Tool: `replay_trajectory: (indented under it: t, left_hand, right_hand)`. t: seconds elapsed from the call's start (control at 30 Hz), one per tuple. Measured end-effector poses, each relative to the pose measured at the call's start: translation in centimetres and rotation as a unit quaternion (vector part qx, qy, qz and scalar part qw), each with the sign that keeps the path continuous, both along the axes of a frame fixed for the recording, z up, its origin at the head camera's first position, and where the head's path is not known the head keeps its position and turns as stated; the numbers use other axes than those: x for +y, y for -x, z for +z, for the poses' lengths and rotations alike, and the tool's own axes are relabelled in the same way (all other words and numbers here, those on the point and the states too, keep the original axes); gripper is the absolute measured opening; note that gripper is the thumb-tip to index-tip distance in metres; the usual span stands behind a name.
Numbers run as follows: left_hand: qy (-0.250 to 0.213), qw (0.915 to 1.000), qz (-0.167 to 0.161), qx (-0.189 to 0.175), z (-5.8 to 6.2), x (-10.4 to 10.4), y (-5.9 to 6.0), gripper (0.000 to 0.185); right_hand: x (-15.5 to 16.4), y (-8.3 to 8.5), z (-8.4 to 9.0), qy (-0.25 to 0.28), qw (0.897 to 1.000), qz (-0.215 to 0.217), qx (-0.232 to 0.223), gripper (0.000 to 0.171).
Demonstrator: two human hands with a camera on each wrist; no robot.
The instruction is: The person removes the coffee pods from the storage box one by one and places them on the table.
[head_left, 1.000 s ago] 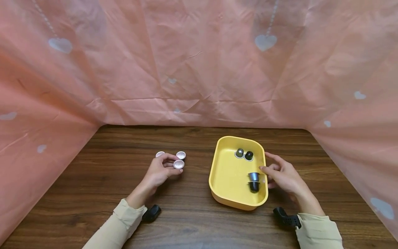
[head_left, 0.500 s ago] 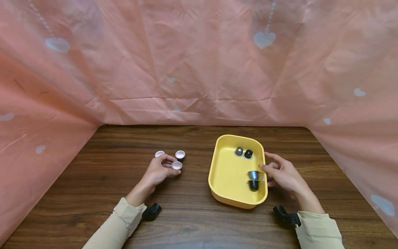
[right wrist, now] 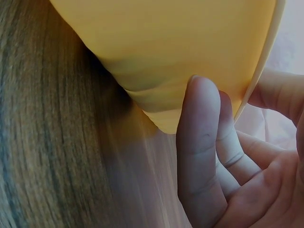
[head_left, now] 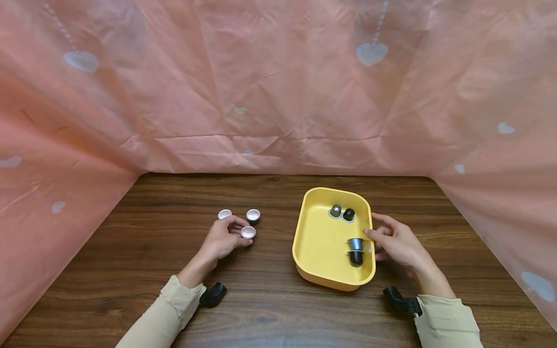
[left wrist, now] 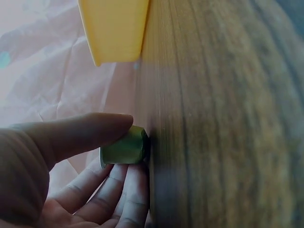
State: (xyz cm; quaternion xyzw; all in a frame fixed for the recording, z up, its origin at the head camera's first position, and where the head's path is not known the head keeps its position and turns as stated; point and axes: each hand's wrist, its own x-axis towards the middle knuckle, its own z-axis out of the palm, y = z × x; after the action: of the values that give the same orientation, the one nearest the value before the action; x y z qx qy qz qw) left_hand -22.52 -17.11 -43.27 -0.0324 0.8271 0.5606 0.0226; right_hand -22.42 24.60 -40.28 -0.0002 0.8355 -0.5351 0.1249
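Note:
My left hand [head_left: 225, 238] pinches a green coffee capsule [left wrist: 124, 148] between thumb and fingers, its pale foil lid facing up. In the left wrist view its narrow end is right at the tabletop. Two more capsules stand lid up just beyond that hand: one capsule [head_left: 224, 214] partly behind the fingers, another capsule [head_left: 253, 215] with a dark body. On the right, my right hand [head_left: 398, 244] grips the side wall of a yellow tray [head_left: 304, 268], thumb over the rim and fingers against the outside.
Inside the tray, a grey-green capsule [head_left: 335, 210] and a black capsule [head_left: 348, 215] stand lid down near the far end. A blue-grey capsule [head_left: 355, 243] and another black capsule [head_left: 356, 258] lie by its right wall. A pink curtain [head_left: 278, 96] encloses the wooden table [head_left: 270, 309].
The left hand has brought its capsule slightly down and nearer, away from the dark-bodied capsule behind it. The right hand and the tray stay in place.

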Motion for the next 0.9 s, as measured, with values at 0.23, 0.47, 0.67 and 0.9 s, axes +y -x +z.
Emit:
replay_trajectory:
  t: [0.23, 0.47, 0.67, 0.9]
  left_hand:
    - [0.001, 1.0000, -0.003, -0.003, 0.1, 0.2, -0.1, 0.039]
    - [0.005, 0.9998, -0.018, 0.000, 0.2, 0.1, -0.1, 0.043]
    - [-0.005, 0.9995, -0.028, -0.014, 0.6, 0.0, -0.2, 0.049]
    - [-0.044, 0.9983, -0.034, -0.016, 2.7, -1.3, -0.3, 0.052]
  right_hand:
    - [0.1, 0.0, 0.0, -0.001, 1.000, -0.001, 0.000, 0.074]
    - [0.1, 0.0, 0.0, -0.002, 1.000, -0.002, -0.002, 0.075]
    - [0.1, 0.1, 0.0, -0.001, 1.000, -0.002, -0.003, 0.074]
    - [0.2, 0.1, 0.0, 0.001, 1.000, 0.002, -0.001, 0.073]
